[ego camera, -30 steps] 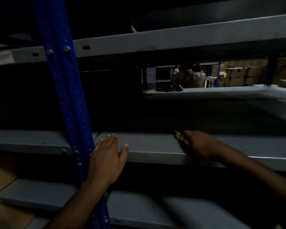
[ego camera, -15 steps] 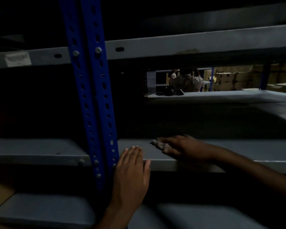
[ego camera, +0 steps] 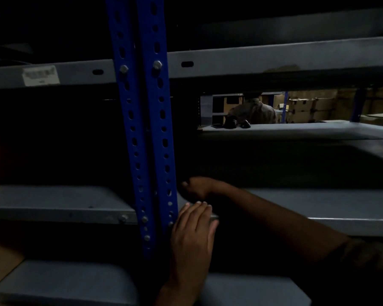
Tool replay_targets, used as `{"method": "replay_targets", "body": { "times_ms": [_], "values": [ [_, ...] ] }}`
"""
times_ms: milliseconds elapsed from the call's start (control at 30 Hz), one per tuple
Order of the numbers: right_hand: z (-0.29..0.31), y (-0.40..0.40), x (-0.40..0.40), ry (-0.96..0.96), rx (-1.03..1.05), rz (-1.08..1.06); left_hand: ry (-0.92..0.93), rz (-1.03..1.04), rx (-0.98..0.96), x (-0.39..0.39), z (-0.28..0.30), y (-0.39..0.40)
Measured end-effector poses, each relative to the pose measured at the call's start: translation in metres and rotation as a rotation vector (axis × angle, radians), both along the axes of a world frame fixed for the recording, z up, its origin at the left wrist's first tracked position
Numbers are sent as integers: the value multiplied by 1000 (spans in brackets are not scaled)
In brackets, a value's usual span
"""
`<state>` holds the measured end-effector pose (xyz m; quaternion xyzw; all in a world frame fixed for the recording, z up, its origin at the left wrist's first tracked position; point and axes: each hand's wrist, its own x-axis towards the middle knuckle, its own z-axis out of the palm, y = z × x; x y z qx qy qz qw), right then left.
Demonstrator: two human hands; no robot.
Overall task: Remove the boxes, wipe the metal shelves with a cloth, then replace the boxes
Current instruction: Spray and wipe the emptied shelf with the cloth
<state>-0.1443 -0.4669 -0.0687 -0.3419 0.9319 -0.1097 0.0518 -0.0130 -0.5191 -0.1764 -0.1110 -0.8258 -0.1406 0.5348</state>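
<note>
— Left hand [ego camera: 191,230] lies flat and open, fingers on the front edge of the grey metal shelf [ego camera: 332,205], just beside the blue post [ego camera: 146,129].

— And the other one?

— Right hand [ego camera: 196,188] rests on top of that shelf, close to the post. It looks curled, but it is too dark to tell if it holds a cloth.

— Any boxes?

— Brown boxes [ego camera: 307,107] sit far back (past the shelves), near a person [ego camera: 252,112].
</note>
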Motion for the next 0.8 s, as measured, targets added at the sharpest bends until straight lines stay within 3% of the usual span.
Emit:
{"method": "replay_targets", "body": {
  "times_ms": [167, 300, 367, 467, 600, 800],
  "values": [
    [4, 27, 49, -133, -148, 167, 113, -50, -92, 3, -24, -2],
    [0, 85, 65, -9, -155, 303, 48, -52, -49, 10, -27, -15],
    [-4, 113, 51, 24, -155, 245, 10, -73, -17, 16, -19, -21],
    [0, 132, 21, 55, -81, -57, 22, -86, 27, 23, -9, -24],
    [2, 83, 11, 78, 93, -100, 21, -76, 168, 32, 1, -19],
    [-14, 21, 62, 172, -122, 156, 61, -41, 349, 32, 11, -6]
  ]
}}
